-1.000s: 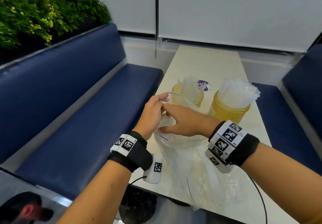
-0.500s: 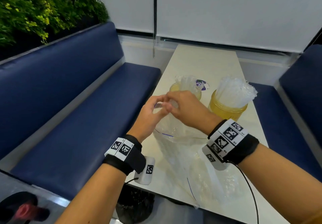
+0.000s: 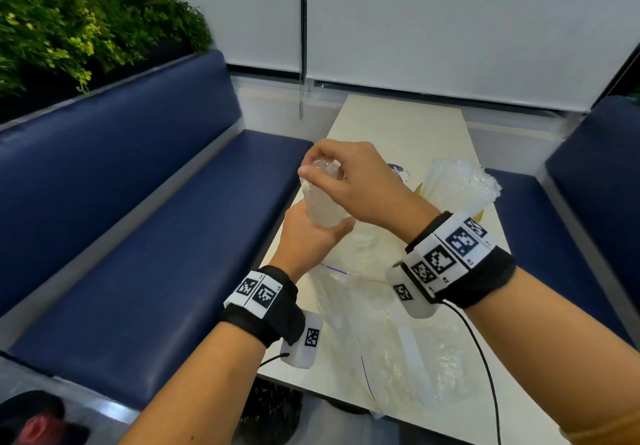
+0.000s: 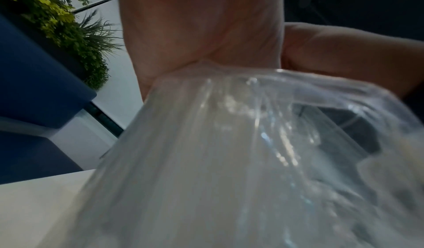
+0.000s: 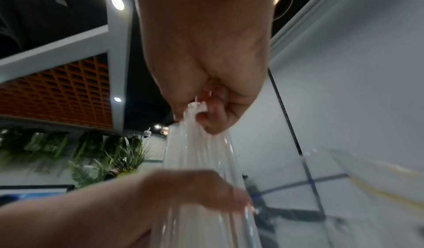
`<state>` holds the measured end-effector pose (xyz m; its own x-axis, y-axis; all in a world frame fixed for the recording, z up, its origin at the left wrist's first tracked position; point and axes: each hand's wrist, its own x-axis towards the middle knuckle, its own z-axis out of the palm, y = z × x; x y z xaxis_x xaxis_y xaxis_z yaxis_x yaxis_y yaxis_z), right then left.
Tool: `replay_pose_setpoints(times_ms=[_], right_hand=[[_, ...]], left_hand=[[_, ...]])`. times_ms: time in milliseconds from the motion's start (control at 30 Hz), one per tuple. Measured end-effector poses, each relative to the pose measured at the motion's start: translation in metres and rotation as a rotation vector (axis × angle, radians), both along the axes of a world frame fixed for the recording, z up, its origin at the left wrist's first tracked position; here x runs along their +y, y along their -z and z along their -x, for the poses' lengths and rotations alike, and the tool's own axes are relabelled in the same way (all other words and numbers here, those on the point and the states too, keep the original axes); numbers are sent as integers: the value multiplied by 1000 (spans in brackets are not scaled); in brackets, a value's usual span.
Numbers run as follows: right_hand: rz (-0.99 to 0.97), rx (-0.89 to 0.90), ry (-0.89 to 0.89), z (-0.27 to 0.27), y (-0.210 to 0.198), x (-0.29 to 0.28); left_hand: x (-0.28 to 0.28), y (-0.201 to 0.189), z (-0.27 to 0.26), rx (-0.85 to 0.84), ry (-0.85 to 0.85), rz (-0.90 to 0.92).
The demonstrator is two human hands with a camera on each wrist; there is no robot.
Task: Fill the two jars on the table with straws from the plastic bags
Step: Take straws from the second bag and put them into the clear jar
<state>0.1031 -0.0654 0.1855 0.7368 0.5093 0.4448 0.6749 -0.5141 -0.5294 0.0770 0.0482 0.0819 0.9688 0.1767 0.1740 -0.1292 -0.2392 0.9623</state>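
Observation:
A bundle of clear wrapped straws stands upright in the air over the table's left edge. My left hand grips its lower part and my right hand pinches its top end. The left wrist view shows the bundle running out of my left palm. In the right wrist view my right hand closes on the bundle's tip, with my left hand lower down. The right jar holds a full bunch of straws. My right hand hides the left jar.
A crumpled clear plastic bag with a few straws lies on the cream table near its front edge. Blue benches flank the table on both sides. Green plants stand behind the left bench.
Both hands were at the mouth of the bag on the table. They have risen, and a straw bundle now stands lifted between them, clear of the bag.

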Motion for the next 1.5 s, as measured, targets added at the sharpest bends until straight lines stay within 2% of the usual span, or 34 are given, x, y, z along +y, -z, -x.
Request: replay_pose_setpoints(times_ms=[100, 167, 233, 300, 433, 500, 567, 667, 767, 900, 1033, 1167, 1333, 1500], right_hand=[[-140, 122, 142, 4, 9, -3], [-145, 210, 207, 6, 18, -2], [-101, 303, 205, 5, 31, 1], [-90, 365, 178, 7, 40, 6], [-206, 288, 179, 10, 56, 17], [-291, 262, 215, 9, 56, 19], [-413, 279, 205, 7, 45, 19], [-536, 286, 166, 2, 15, 16], [-628, 261, 153, -9, -22, 12], [-845, 237, 91, -30, -68, 2], [-924, 161, 102, -64, -89, -13], [-887, 129, 201, -105, -68, -13], [-755, 246, 231, -145, -10, -5], [-687, 280, 257, -168, 43, -9]], left_hand=[[-2, -4, 1, -47, -24, 8], [-4, -9, 3, -128, -21, -38], [-7, -12, 0, -146, -35, -117], [-9, -11, -2, -89, -73, -203], [-5, -6, -3, -79, -87, -187], [-2, -3, -2, -2, -40, -203], [3, 2, -1, 82, 12, -159], [9, 9, 3, 109, 36, -200], [13, 8, 7, 100, 42, -229], [23, 8, 14, 70, 32, -239], [34, 15, 13, 58, 7, -260], [41, 17, 11, 52, -6, -236], [45, 14, 4, 39, -15, -202], [48, 13, 2, 25, -11, -185]])
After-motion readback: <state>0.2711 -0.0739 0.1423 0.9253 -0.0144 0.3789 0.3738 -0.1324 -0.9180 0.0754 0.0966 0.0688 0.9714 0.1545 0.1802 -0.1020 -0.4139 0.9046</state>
